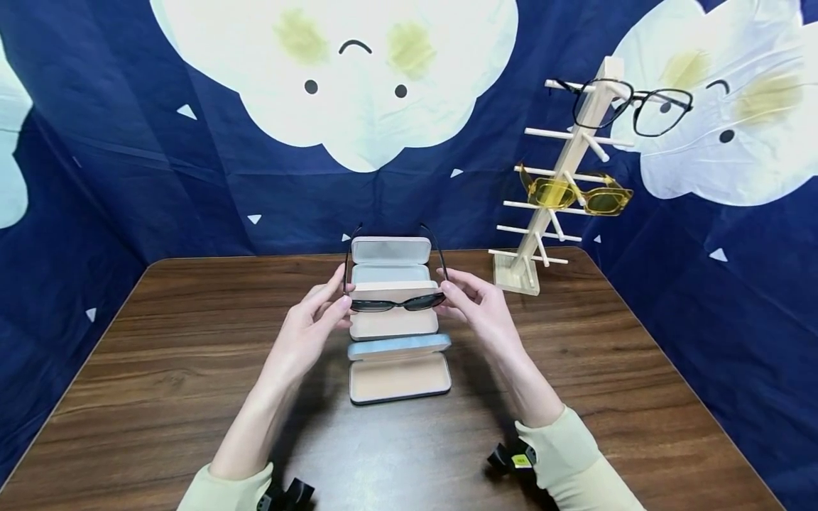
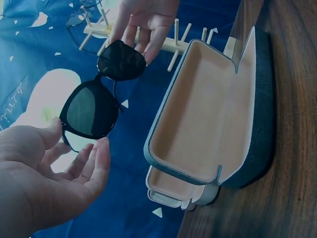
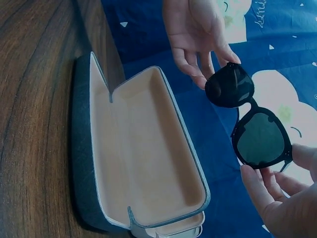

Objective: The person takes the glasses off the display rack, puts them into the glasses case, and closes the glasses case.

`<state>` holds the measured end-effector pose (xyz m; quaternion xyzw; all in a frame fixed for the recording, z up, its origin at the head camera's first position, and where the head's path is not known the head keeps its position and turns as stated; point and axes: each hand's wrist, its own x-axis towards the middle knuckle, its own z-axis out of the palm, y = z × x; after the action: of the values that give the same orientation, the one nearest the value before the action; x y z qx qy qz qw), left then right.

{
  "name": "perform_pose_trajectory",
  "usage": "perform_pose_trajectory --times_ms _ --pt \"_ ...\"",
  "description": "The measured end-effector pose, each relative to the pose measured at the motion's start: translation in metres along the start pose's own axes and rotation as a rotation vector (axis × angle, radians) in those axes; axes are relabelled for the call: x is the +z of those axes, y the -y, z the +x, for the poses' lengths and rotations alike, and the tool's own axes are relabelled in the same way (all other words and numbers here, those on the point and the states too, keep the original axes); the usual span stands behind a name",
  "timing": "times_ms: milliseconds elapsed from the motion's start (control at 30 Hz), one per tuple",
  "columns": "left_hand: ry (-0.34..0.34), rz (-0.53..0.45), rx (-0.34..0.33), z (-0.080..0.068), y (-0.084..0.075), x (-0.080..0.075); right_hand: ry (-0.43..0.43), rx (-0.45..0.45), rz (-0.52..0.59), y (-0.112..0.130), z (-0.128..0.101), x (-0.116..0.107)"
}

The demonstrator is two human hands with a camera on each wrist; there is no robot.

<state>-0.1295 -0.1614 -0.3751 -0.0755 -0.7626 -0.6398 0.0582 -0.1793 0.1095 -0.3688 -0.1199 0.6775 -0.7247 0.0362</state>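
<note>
Both hands hold one pair of black sunglasses (image 1: 397,304) in the air above the wooden surface (image 1: 160,369), over the cases. The left hand (image 1: 311,328) pinches the left end of the frame between thumb and curled fingers (image 2: 94,163); the right hand (image 1: 481,309) pinches the right end the same way, its fingers (image 3: 257,186) closed on the rim beside the lens. The two dark lenses face down and towards the person, and the two temple arms are unfolded and point away, towards the backdrop.

Two glasses cases lie open on the surface, one behind the other. The near one is the blue case (image 1: 399,369), lined in a pale beige, its lid hinged back on the far side. Just behind it stands the white case (image 1: 391,284), also open, directly under the held sunglasses.

To the right, near the far edge, stands one wooden display rack (image 1: 562,184) with several pegs. It carries two pairs: black-rimmed clear glasses (image 1: 633,106) on the top level and yellow-tinted glasses (image 1: 575,193) lower down. A blue backdrop (image 1: 128,177) printed with white clouds hangs behind everything.
</note>
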Motion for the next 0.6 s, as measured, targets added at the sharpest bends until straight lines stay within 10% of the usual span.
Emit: perform_pose_trajectory --times_ms 600 --pt "0.044 0.007 0.045 -0.0006 0.0017 -0.0028 0.019 -0.015 -0.011 0.0023 -0.0037 0.0018"
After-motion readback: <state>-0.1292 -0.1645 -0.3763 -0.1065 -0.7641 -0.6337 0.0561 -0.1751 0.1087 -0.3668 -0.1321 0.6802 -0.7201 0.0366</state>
